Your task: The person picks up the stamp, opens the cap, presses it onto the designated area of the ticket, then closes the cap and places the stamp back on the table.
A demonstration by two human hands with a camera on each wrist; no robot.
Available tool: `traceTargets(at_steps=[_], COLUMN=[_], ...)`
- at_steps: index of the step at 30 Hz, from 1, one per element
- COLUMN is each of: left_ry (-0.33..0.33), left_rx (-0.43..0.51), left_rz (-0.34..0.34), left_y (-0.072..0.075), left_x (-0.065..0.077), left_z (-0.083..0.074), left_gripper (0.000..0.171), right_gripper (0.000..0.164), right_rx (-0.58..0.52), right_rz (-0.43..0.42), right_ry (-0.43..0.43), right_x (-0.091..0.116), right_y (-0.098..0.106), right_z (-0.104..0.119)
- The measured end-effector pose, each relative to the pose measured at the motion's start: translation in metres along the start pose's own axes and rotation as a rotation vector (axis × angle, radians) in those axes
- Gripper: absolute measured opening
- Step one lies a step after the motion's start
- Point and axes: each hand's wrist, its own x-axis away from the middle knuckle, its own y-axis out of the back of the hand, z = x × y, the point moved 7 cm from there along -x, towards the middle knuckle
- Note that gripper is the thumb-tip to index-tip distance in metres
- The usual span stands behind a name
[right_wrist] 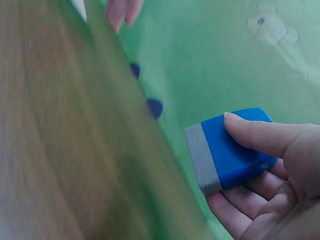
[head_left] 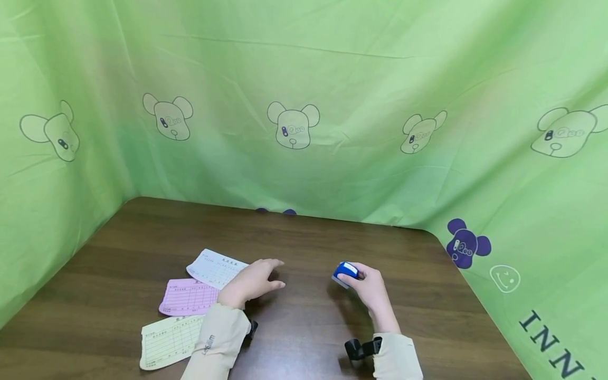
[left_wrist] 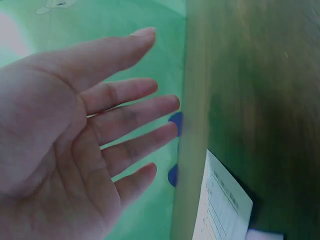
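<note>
My right hand (head_left: pixel 372 287) holds a blue stamp (head_left: pixel 345 270) with a grey base, the thumb on one face and the fingers on the other. In the right wrist view the stamp (right_wrist: pixel 235 150) shows its grey end pointing left. My left hand (head_left: pixel 254 279) hovers beside the paper slips, its fingers spread and nothing in its palm, as the left wrist view (left_wrist: pixel 115 120) shows. Nearest to it lies a white slip (head_left: pixel 216 266). A pink slip (head_left: pixel 187 297) and a yellow slip (head_left: pixel 168 343) lie below that, partly hidden by the left hand and sleeve.
The slips overlap one another on the left of a brown wooden table (head_left: pixel 304 237). A green curtain (head_left: pixel 294 63) with bear drawings hangs round the table's back and sides. Black straps (head_left: pixel 363 348) sit at the wrists.
</note>
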Motion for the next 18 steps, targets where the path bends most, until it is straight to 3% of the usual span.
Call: traceTargets(at_steps=[5, 18], left_ry=[-0.075, -0.124], left_rx=[0.043, 0.142], left_rz=[-0.008, 0.002], left_y=[0.000, 0.002], left_x=[-0.004, -0.006], left_z=[-0.009, -0.020], left_gripper=[0.046, 0.044], right_gripper=[0.037, 0.035], right_rx=[-0.057, -0.139], right_rz=[0.019, 0.096], right_ry=[0.046, 0.099], right_x=[0.006, 0.018], right_y=[-0.007, -0.021], right_z=[0.024, 0.062])
